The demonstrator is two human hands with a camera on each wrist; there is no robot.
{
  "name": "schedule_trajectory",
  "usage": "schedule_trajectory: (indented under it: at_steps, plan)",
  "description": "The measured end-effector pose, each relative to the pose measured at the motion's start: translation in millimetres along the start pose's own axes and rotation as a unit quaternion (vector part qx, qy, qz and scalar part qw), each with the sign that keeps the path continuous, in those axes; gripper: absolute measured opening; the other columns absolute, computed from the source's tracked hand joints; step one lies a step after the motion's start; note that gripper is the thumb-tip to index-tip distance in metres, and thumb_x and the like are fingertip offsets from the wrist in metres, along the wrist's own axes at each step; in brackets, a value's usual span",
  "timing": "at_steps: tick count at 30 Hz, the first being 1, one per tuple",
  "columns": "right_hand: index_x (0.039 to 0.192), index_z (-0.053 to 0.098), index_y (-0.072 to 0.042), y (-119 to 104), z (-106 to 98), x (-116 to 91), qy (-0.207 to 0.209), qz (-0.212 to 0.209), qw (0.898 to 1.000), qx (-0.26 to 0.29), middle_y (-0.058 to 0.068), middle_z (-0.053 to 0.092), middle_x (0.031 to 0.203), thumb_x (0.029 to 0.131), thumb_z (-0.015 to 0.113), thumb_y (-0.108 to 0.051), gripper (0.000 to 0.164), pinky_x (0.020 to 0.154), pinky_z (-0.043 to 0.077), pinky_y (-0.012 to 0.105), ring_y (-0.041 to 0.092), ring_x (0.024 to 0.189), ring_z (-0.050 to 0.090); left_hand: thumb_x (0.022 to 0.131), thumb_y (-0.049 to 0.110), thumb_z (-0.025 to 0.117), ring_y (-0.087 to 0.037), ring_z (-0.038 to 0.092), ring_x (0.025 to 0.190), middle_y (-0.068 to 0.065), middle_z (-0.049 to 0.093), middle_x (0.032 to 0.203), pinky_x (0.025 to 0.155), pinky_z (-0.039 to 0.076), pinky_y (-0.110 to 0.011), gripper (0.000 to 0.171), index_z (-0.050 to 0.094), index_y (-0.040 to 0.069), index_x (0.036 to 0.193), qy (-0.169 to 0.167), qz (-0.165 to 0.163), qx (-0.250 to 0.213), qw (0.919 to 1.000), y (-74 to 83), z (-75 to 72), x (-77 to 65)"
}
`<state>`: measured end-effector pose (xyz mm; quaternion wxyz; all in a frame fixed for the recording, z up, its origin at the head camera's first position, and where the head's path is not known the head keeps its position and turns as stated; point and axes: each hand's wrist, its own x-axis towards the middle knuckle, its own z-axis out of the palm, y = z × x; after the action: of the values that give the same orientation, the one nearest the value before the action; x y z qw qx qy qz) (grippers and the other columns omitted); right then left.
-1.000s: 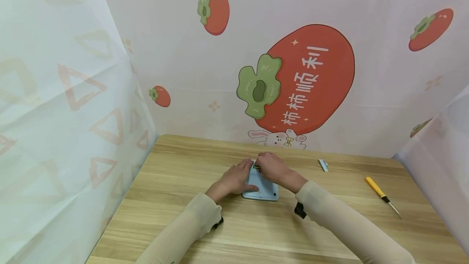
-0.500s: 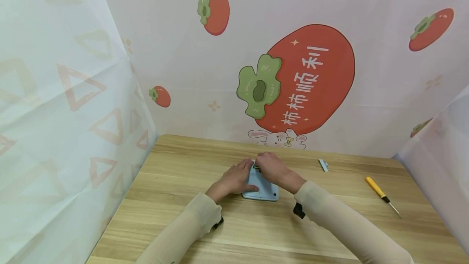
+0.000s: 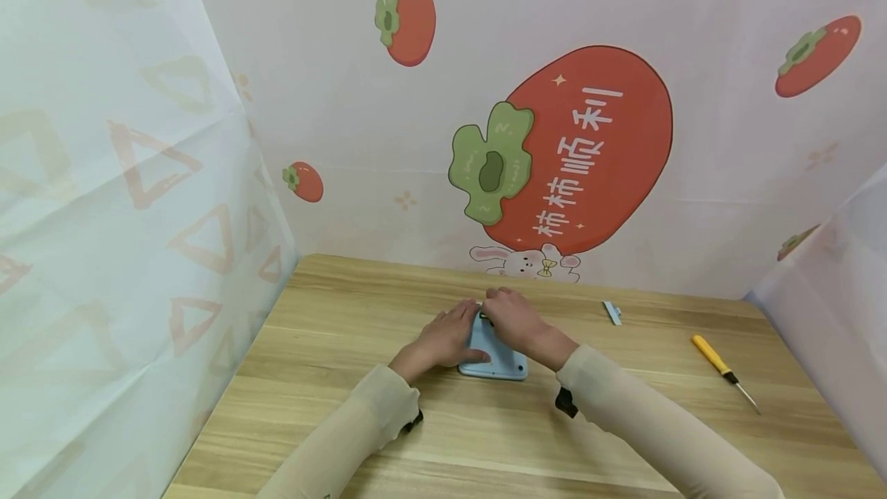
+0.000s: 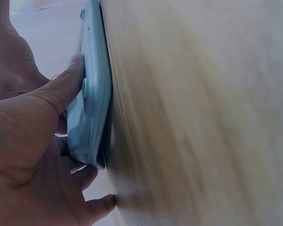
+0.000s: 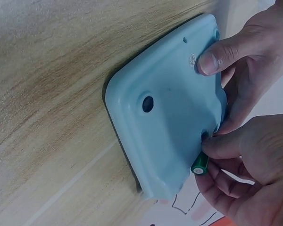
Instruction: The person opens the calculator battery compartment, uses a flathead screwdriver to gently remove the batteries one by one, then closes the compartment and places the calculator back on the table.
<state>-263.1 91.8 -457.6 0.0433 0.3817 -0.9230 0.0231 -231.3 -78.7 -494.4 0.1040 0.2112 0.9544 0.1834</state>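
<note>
A light-blue plastic device (image 3: 500, 356), shaped like a desk calculator, lies on the table with its underside and dark round feet facing up. My left hand (image 3: 443, 341) holds its left side. In the left wrist view the thumb (image 4: 68, 84) presses on the back while fingers curl by the edge. My right hand (image 3: 516, 318) is at the far end of the device. Seen from the right wrist, it pinches a green cylindrical battery (image 5: 200, 162) beside the opening there. The battery's inner end and most of the opening are hidden by the fingers.
A small light-blue cover (image 3: 613, 313) lies to the right, near the back of the wooden table (image 3: 333, 329). Farther right lies a screwdriver (image 3: 724, 372) with a yellow handle. A printed persimmon cloth (image 3: 360, 114) hangs behind the table.
The right hand and wrist shift very slightly at the far end of the device. The left hand, the device, the cover and the screwdriver keep their places.
</note>
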Motion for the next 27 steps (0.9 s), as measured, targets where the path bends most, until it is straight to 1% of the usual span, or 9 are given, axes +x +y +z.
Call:
schedule_trajectory:
  at_steps: [5,9,13,17,20,23,25,27]
  plan:
    - [0.094,0.079,-0.002,0.2,-0.1,-1.3,-0.001,0.001,1.000,0.005,0.012,0.064,0.084,0.094,0.071,0.007,0.012,0.067,0.054,0.040,0.026,0.075,0.059,0.094,0.053,0.077,-0.027,0.025,0.161,-0.014,0.032,0.171,0.126,0.030,-0.057,0.096,0.031,0.006,0.164,-0.003,-0.001,-0.002,1.0000,1.3,-1.4,-1.5]
    - [0.092,0.079,-0.003,2.2,-0.9,-1.3,-0.002,-0.003,1.000,0.015,0.011,0.064,0.083,0.093,0.071,0.009,0.014,0.065,0.053,0.038,0.024,0.073,0.058,0.094,0.053,0.077,-0.027,0.026,0.161,-0.014,0.032,0.171,0.126,0.030,-0.058,0.097,0.030,0.006,0.164,-0.004,0.000,-0.001,1.0000,2.0,-2.2,-1.7]
    - [0.090,0.079,-0.001,5.1,-4.1,-2.0,0.000,-0.010,1.000,0.028,0.011,0.064,0.083,0.089,0.071,0.013,0.016,0.064,0.051,0.037,0.021,0.071,0.057,0.095,0.054,0.076,-0.026,0.026,0.161,-0.013,0.031,0.172,0.126,0.030,-0.057,0.097,0.030,0.006,0.165,-0.006,-0.001,0.004,1.0000,1.2,-2.1,-1.0]
    - [0.091,0.078,0.001,6.1,-7.5,-4.2,-0.001,-0.009,0.999,0.033,0.011,0.064,0.083,0.089,0.069,0.015,0.017,0.064,0.051,0.037,0.021,0.070,0.056,0.095,0.055,0.075,-0.026,0.025,0.161,-0.012,0.030,0.172,0.127,0.029,-0.057,0.097,0.030,0.005,0.165,-0.008,-0.001,0.006,1.0000,0.1,-2.0,-0.9]
    - [0.095,0.078,0.003,7.1,-7.3,-5.9,-0.005,0.001,0.999,0.036,0.012,0.067,0.085,0.092,0.068,0.014,0.015,0.067,0.056,0.038,0.022,0.073,0.061,0.095,0.055,0.075,-0.026,0.025,0.161,-0.012,0.030,0.172,0.127,0.028,-0.057,0.097,0.030,0.005,0.165,-0.009,0.000,0.002,1.0000,-0.3,-1.2,-1.1]
    - [0.103,0.077,0.004,8.2,-6.1,-6.7,-0.009,0.017,0.999,0.047,0.015,0.070,0.093,0.095,0.067,0.012,0.015,0.073,0.060,0.041,0.024,0.081,0.067,0.095,0.055,0.076,-0.026,0.026,0.161,-0.013,0.030,0.172,0.127,0.028,-0.057,0.096,0.030,0.006,0.165,-0.008,0.000,-0.002,1.0000,0.2,-0.8,-1.7]
    - [0.107,0.076,0.006,8.8,-5.7,-7.3,-0.011,0.030,0.998,0.060,0.017,0.072,0.098,0.096,0.066,0.011,0.016,0.077,0.061,0.043,0.027,0.086,0.069,0.095,0.055,0.076,-0.026,0.027,0.160,-0.013,0.031,0.172,0.127,0.028,-0.057,0.096,0.030,0.006,0.164,-0.008,-0.001,-0.003,1.0000,1.0,-1.0,-2.1]
    - [0.109,0.074,0.007,9.1,-5.4,-7.8,-0.008,0.041,0.997,0.072,0.019,0.072,0.101,0.097,0.064,0.012,0.016,0.077,0.062,0.043,0.028,0.089,0.070,0.095,0.054,0.076,-0.026,0.026,0.161,-0.013,0.031,0.172,0.127,0.028,-0.057,0.096,0.030,0.006,0.164,-0.009,-0.001,-0.005,0.9999,1.7,-1.6,-2.3]
